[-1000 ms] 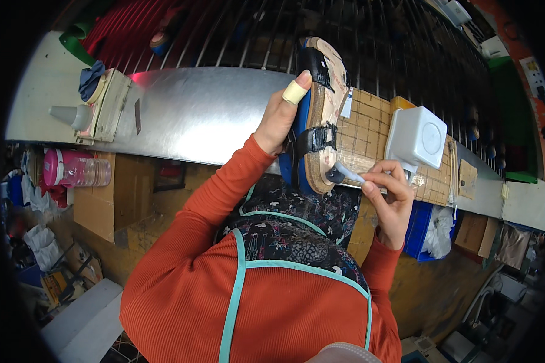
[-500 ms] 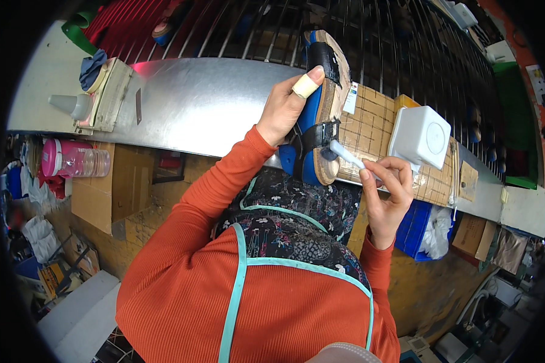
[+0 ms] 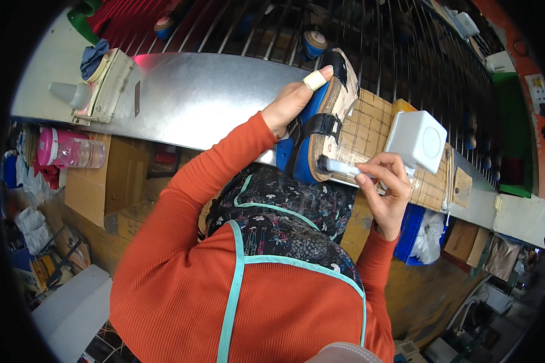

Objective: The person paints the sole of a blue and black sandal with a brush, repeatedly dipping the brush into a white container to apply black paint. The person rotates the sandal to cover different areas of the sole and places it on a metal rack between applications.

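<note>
— From the head camera, what does each hand hold?

— The left hand (image 3: pixel 293 106), thumb taped, clasps the blue-soled sandal with black straps and cork footbed (image 3: pixel 321 124), tilted on edge over the shiny metal bench (image 3: pixel 194 97), likely to expose its heel. The right hand (image 3: pixel 384 187) pinches a thin white brush (image 3: pixel 343 167), its tip touching the sole's rim.

— And nearby?

— A square white plastic box (image 3: pixel 419 140) on a woven bamboo mat (image 3: pixel 369 124), just beside the sandal.

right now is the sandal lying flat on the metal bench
No, the left hand holds the sandal tilted up on its edge over the metal bench while the right hand works on it with a brush.
</note>
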Demonstrator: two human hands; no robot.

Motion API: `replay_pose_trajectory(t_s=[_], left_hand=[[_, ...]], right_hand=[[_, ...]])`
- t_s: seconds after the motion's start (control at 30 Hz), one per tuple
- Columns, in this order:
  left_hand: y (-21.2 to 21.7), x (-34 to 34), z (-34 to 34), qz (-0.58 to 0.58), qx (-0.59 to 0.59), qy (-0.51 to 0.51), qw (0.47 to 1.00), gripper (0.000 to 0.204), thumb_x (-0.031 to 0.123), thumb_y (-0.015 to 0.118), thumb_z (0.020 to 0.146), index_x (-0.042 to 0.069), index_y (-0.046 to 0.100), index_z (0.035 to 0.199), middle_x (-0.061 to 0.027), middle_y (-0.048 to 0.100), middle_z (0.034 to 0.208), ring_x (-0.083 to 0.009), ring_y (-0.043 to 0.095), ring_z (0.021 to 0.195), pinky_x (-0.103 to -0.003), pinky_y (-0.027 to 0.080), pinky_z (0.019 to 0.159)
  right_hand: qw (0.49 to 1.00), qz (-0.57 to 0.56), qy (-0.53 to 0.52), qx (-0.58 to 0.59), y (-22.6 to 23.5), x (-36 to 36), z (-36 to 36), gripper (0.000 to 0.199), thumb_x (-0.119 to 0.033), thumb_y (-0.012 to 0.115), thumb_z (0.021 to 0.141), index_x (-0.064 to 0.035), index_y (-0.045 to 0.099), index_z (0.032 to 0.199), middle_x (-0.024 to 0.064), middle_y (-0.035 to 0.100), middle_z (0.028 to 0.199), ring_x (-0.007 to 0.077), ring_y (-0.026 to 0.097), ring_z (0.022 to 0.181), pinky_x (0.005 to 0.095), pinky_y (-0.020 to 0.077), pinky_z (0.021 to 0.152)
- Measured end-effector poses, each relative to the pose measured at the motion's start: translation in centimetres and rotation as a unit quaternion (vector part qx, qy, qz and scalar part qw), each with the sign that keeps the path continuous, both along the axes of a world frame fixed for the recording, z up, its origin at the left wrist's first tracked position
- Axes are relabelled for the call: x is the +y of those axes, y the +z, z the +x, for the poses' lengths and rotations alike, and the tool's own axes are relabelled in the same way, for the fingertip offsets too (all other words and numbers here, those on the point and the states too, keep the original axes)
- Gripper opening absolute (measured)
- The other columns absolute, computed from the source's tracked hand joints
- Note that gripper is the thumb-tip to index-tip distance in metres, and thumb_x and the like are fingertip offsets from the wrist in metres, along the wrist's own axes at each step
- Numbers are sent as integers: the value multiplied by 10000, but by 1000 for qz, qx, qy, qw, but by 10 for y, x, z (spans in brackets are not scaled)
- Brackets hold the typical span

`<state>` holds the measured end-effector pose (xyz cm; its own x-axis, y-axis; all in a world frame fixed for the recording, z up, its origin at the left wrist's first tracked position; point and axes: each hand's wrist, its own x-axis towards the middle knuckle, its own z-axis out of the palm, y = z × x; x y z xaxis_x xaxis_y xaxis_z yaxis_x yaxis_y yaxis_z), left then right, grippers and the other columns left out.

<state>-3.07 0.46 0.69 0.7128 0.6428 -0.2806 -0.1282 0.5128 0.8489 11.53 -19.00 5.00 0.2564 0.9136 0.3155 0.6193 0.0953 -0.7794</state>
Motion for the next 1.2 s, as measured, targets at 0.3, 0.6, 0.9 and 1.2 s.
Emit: replay_pose_trajectory(t_s=[0.3,0.6,0.9,1.2], left_hand=[[-7,-4,13,-62,-24,-71,995,813,691,552,836,18,546,1291,-142,602,1229,-175,603,1077,-283,472,948],[-4,-6,21,-80,-32,-68,994,617,613,519,904,74,617,1188,-54,681,1041,-86,653,828,-245,547,729],[9,-14,18,-155,-20,-163,974,675,651,532,875,88,596,1241,-84,671,1124,-127,664,914,-296,559,798],[-26,-40,-5,-21,-164,-273,948,658,581,581,884,82,525,1310,-134,609,1233,-183,620,1088,-326,518,935]], right_hand=[[998,40,-22,-49,6,3,3,167,-48,776,734,-48,753,899,46,594,885,104,529,680,260,369,723],[994,75,-32,-78,3,5,3,191,-68,791,721,-70,754,908,33,592,893,109,533,683,271,357,723],[988,91,45,-120,11,7,12,171,23,756,742,22,718,909,80,574,925,128,563,751,236,449,624],[986,56,131,-86,27,33,16,202,-98,805,674,-99,766,872,28,613,860,168,524,787,283,399,685]])
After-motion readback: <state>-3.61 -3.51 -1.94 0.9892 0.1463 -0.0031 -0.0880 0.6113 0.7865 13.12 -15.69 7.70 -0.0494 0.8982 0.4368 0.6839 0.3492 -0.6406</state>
